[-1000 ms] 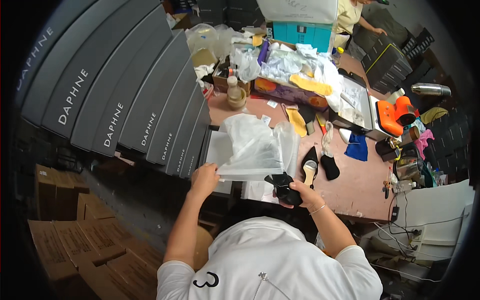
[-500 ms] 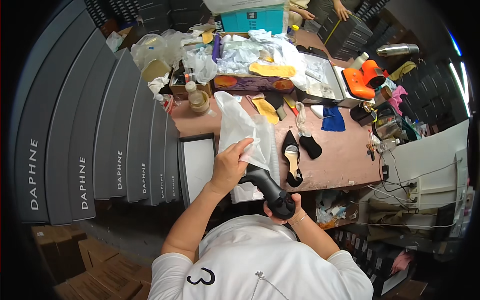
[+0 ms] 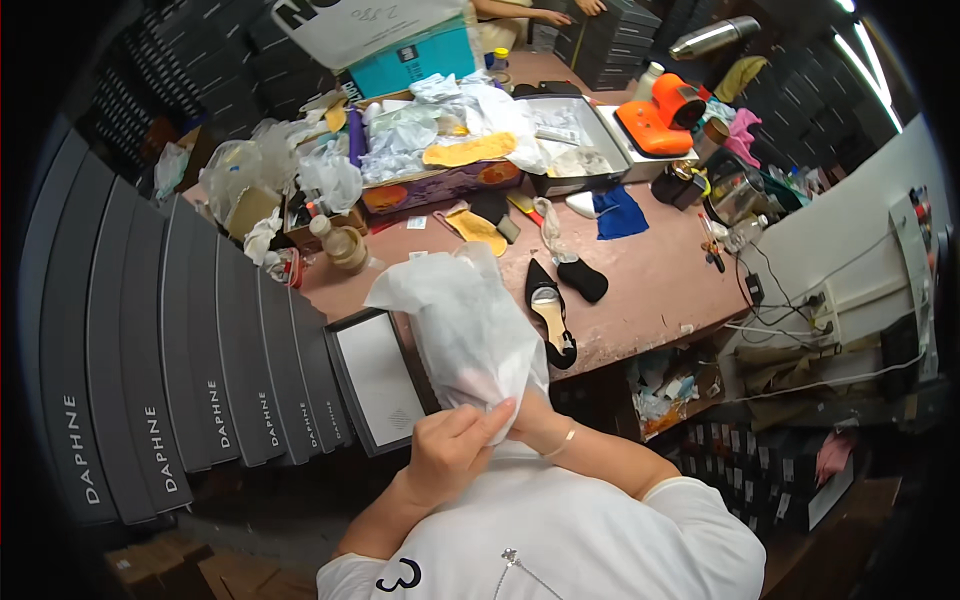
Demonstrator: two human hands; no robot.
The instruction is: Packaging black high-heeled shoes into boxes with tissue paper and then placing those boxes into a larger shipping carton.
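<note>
A crumpled sheet of white tissue paper (image 3: 465, 325) stands up in front of me, bunched at its lower end. My left hand (image 3: 450, 450) pinches that lower end from the left. My right hand (image 3: 535, 420) grips it from behind, mostly hidden by the paper; whatever is wrapped inside cannot be seen. A black high-heeled shoe (image 3: 550, 315) with a tan insole lies on the reddish worktable (image 3: 650, 280) just right of the paper. An open dark shoe box (image 3: 375, 380) with a white lining sits to the left of my hands.
A row of dark grey shoe boxes (image 3: 180, 350) stands on edge at my left. The table's far side holds a box of crumpled paper and yellow insoles (image 3: 440, 165), a glue bottle (image 3: 343, 245), an orange tool (image 3: 655, 115) and a blue cloth (image 3: 618, 212). Cables hang at the right.
The dark shoe my right hand held is no longer visible. The tissue paper has been gathered upright, and both hands now close on its lower end.
</note>
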